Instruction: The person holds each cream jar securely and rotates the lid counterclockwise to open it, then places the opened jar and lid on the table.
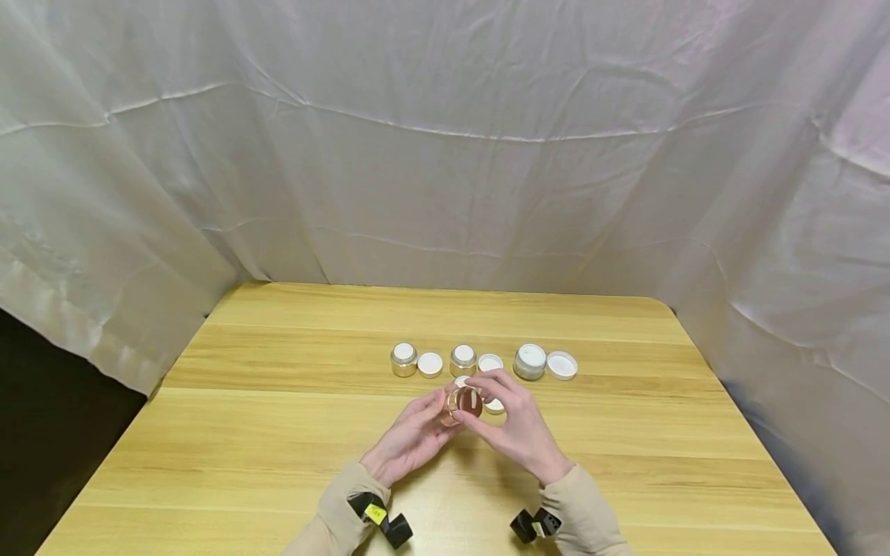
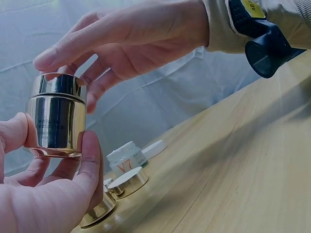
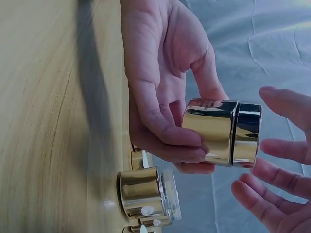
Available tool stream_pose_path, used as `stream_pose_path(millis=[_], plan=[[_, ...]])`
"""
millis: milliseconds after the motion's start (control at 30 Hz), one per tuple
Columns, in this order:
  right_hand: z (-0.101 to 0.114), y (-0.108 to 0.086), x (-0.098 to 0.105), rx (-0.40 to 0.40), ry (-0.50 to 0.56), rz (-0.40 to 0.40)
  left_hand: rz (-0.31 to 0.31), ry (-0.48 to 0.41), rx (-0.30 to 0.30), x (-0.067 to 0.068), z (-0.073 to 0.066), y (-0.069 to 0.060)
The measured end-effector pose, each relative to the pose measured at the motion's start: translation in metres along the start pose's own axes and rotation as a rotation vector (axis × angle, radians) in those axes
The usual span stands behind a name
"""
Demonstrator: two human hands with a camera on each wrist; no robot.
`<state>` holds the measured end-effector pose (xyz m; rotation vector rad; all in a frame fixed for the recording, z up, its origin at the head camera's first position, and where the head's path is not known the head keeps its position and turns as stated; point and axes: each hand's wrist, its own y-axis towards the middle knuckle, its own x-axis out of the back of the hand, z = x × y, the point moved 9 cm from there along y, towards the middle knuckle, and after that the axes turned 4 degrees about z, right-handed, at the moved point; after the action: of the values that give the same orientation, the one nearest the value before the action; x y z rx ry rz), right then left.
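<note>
My left hand (image 1: 412,439) holds a shiny gold cosmetic jar (image 2: 57,121) above the table, its thumb and fingers curled round the lower body. A gold lid (image 3: 247,135) sits on the jar, with a thin seam between them. The jar is tilted, and the lid's mirrored top faces the head camera. My right hand (image 1: 520,428) is spread loosely around the lid, thumb on one side and fingers on the other. In the right wrist view its fingertips are at or just off the lid; contact cannot be made out clearly.
Behind the hands stand open jars: a left one (image 1: 403,361), a middle one (image 1: 463,361) and a larger one (image 1: 530,363). Lids lie white side up, including a left lid (image 1: 429,365) and a right lid (image 1: 562,365). My hands partly cover another lid (image 1: 495,406).
</note>
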<state>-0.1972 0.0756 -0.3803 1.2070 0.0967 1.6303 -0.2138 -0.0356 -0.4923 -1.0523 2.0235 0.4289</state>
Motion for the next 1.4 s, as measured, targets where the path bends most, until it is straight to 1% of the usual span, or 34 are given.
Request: stream_pose_path(millis=[67,167,400,467,733,867,967,1100,1167,1233,1400], plan=[[0.0001,-0.0003,0.0007,-0.002,-0.001,-0.013,-0.003,-0.002,0.002,-0.0004,0.0,0.0],[0.0014,-0.0003,0.0011,0.016,-0.001,-0.02,0.002,-0.003,0.002,-0.0012,-0.0002,0.0001],[0.0072,0.0004,-0.0026,0.104,0.013,0.041,0.007,0.013,-0.003,-0.0005,-0.0004,0.0003],[0.0073,0.0005,-0.003,0.108,0.02,0.044,0.011,0.017,-0.002,-0.0009,-0.0005,0.0005],[0.0027,0.0004,-0.0003,0.036,-0.018,0.002,0.015,0.03,-0.001,-0.0012,-0.0002,0.002],[0.0033,0.0006,0.0004,0.041,-0.017,-0.006,0.02,0.026,-0.003,-0.0015,0.0003,0.0022],[0.0057,0.0005,-0.0008,0.065,-0.007,0.014,0.017,0.027,-0.001,-0.0016,0.0006,0.0015],[0.009,0.0009,-0.0041,0.083,0.016,0.067,0.005,0.033,0.001,-0.0012,0.0007,0.0009],[0.0092,0.0013,-0.0051,0.07,0.024,0.084,-0.001,0.03,0.001,-0.0012,0.0007,0.0012],[0.0077,0.0013,-0.005,0.045,0.018,0.083,-0.007,0.026,0.002,-0.0009,0.0006,0.0014],[0.0016,0.0004,-0.002,-0.016,-0.019,0.031,-0.001,0.045,0.001,-0.0007,-0.0001,0.0019]])
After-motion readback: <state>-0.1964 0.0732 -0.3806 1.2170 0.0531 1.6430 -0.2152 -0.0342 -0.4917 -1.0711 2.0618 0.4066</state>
